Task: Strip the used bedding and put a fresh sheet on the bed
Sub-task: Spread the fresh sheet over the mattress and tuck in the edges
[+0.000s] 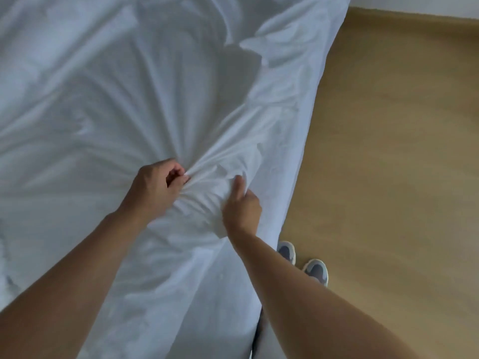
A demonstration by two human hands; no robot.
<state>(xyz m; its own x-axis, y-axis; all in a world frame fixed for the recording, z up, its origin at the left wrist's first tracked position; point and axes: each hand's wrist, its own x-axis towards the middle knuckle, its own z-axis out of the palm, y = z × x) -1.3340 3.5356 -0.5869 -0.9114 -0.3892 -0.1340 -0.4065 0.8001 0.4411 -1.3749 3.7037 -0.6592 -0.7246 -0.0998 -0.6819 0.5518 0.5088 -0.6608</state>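
Note:
A white sheet [129,104] covers the bed and fills most of the view, heavily wrinkled, its right edge hanging over the bed's side. My left hand [155,187] grips a gathered bunch of the sheet, and creases fan out from that spot. Just to its right, my right hand [242,206] holds the same bunched fabric, with its fingers curled into the cloth and the thumb up against it. A raised fold [243,60] lies further up the bed.
Tan floor [388,151] runs along the bed's right side. My two feet in grey-and-white shoes [315,270] stand on it close to the bed's edge. A pale wall strip [414,3] shows at the top right.

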